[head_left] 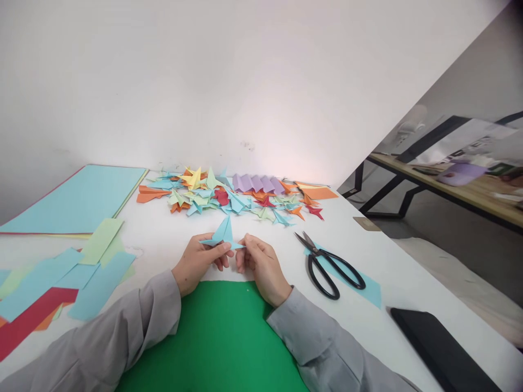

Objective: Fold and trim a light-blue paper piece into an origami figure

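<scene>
Between my two hands is a light blue folded paper shape [224, 231] with pointed tips, one pointing up and away from me. My left hand [203, 257] pinches its left side, the thumb lying across the near edge. The fingers of my right hand [260, 262] are closed on its right tip. Both hands are held above the white table, just beyond a green sheet [220, 332]. Some fingertips are hidden behind the paper.
Folded paper shapes [237, 200] in several colours lie heaped along the wall. Black-handled scissors [327, 264] rest on a blue strip [370, 288] at right, near a black flat object [437, 348]. Paper strips [102, 286] and a stack of blue sheets [81, 198] are at left.
</scene>
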{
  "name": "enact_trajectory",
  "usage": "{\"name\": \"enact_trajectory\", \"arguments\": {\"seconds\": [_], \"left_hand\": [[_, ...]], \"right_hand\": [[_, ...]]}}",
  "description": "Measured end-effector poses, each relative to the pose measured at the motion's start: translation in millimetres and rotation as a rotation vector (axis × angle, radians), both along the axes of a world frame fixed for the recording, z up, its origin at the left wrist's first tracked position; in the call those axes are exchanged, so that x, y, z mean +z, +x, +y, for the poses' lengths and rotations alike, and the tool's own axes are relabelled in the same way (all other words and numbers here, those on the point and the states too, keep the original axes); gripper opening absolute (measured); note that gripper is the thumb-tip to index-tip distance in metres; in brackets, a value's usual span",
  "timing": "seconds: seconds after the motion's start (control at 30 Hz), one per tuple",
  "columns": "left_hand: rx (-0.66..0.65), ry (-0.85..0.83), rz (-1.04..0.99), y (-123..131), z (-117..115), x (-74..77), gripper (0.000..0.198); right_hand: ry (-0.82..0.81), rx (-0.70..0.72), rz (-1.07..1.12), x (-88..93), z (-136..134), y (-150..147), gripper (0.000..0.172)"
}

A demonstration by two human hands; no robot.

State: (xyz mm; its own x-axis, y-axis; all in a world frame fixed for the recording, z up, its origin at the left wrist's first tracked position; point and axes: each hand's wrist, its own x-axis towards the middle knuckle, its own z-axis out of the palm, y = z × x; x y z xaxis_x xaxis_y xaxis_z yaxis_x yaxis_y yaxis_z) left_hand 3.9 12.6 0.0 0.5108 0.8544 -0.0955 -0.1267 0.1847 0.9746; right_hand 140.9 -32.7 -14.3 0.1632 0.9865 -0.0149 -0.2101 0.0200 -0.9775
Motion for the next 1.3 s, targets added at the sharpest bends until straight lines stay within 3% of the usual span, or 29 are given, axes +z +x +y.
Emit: {"name": "enact_trajectory", "arguments": {"seconds": [0.17, 0.5, 0.87, 1.1, 1.3], "left_hand": [[-0.003, 0.043, 0.055, 1.0, -0.7, 3.0, 0.028], [0.014, 0.023, 0.040, 2.0, 0.4, 2.7, 0.031], [-0.026, 0.049, 0.098, 1.4, 2.1, 0.6, 0.032], [-0.124, 0.113, 0.140, 3.4, -2.1, 3.0, 0.018], [-0.054, 0.095, 0.183, 4.4, -3.9, 0.4, 0.018]], "right_hand": [[-0.006, -0.017, -0.061, 1.5, -2.0, -0.7, 0.040], [-0.022, -0.109, 0.060, -1.4, 1.3, -0.7, 0.045], [-0.007, -0.052, -0.072, -0.5, -1.9, -0.1, 0.045], [0.051, 0.059, -0.101, -0.9, -2.4, -2.5, 0.038], [0.018, 0.023, -0.120, -2.7, -1.9, -2.9, 0.041]]}}
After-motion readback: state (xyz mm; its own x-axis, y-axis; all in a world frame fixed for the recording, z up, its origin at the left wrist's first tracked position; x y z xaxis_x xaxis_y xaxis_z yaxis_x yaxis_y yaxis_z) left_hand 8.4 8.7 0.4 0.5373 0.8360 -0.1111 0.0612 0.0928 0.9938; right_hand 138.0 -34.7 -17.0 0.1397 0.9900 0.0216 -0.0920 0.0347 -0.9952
